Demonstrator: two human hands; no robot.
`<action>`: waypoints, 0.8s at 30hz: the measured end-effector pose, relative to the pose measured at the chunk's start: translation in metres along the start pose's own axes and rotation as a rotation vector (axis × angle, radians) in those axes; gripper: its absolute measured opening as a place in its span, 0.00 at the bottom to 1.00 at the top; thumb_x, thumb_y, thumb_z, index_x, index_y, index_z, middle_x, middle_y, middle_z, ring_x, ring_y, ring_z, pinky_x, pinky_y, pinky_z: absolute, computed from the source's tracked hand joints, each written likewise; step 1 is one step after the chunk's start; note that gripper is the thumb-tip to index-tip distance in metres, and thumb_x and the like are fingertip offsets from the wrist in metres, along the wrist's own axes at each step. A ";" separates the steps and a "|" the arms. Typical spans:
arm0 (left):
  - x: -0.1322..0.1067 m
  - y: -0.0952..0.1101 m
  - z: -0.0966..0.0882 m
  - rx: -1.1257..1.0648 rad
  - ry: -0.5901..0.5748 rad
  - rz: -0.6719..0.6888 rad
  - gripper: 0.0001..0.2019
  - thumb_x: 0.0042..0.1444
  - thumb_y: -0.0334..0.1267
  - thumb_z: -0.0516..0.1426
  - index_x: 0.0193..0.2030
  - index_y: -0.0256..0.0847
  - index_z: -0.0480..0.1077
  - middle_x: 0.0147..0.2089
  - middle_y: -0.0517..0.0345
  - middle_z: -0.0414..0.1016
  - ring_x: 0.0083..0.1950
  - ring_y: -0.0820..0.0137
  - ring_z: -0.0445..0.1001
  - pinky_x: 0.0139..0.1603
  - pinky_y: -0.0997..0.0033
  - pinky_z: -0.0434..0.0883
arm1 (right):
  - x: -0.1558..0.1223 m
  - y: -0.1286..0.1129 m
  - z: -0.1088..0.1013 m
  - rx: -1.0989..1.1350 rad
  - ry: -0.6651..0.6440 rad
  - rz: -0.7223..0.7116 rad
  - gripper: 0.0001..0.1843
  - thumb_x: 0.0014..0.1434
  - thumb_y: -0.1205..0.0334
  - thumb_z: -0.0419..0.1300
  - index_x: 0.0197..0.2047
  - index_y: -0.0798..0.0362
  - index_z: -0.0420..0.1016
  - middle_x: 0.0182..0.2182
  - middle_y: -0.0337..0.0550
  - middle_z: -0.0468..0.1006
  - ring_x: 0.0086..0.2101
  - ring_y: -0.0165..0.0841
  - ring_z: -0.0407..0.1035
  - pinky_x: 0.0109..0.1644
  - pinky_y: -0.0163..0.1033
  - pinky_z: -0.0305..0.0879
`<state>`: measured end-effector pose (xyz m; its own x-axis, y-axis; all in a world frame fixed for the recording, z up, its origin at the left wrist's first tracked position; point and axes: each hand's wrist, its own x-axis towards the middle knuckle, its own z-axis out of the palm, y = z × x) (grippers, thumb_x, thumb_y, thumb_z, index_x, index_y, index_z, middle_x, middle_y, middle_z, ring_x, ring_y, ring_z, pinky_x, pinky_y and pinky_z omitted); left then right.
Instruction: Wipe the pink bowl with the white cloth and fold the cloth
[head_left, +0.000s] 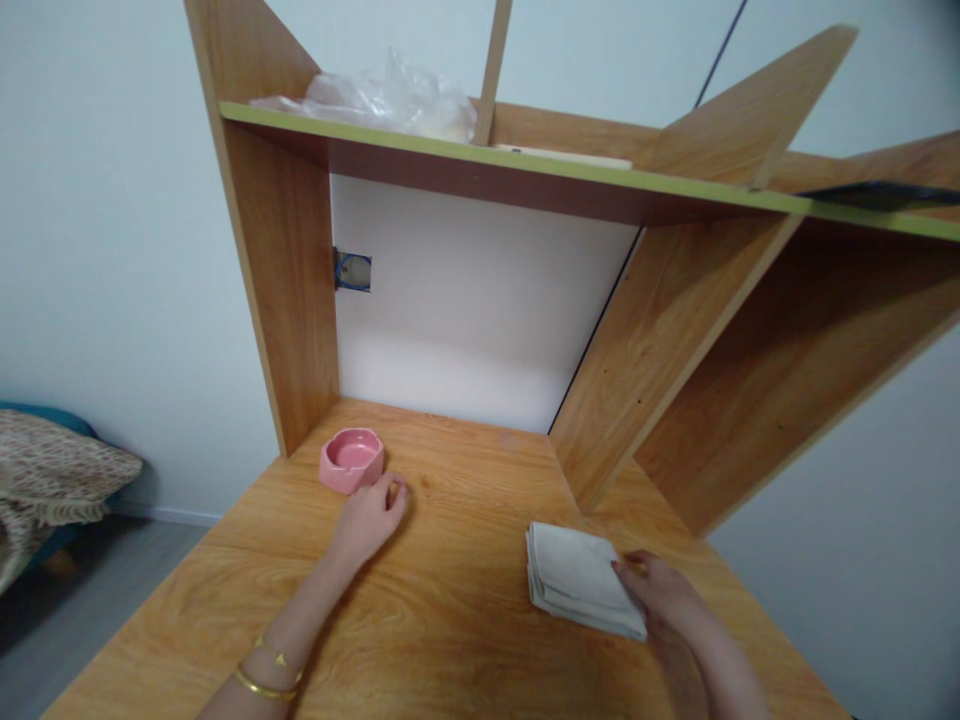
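My left hand (369, 517) rests on the wooden desk (450, 620) with its fingers curled, just right of a pink ashtray (351, 459) and touching or nearly touching its rim. It holds nothing that I can see. My right hand (660, 590) lies on the right edge of a folded white cloth (574, 575), its fingers pressed onto the cloth's near right corner. The cloth lies flat on the desk near the right upright panel.
A wooden hutch stands on the desk, with a side panel (289, 300) at left and a slanted divider (660, 350) at right. The shelf (525, 165) above carries a crumpled plastic bag (390, 95). A patterned blanket (52, 470) lies at far left.
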<state>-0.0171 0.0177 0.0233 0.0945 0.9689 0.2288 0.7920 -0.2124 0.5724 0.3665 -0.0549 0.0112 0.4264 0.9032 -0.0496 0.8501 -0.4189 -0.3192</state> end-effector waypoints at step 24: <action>-0.008 0.002 0.006 -0.012 -0.329 -0.039 0.18 0.50 0.50 0.49 0.22 0.38 0.68 0.23 0.57 0.72 0.26 0.67 0.70 0.22 0.74 0.54 | -0.032 -0.146 0.058 0.564 -0.260 -0.196 0.25 0.52 0.64 0.49 0.55 0.55 0.53 0.16 0.27 0.61 0.14 0.27 0.61 0.15 0.30 0.56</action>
<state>-0.0124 0.0099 0.0183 0.2552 0.9651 -0.0588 0.7919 -0.1737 0.5854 0.2112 -0.0173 0.0044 0.1304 0.9808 -0.1449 0.5814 -0.1940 -0.7902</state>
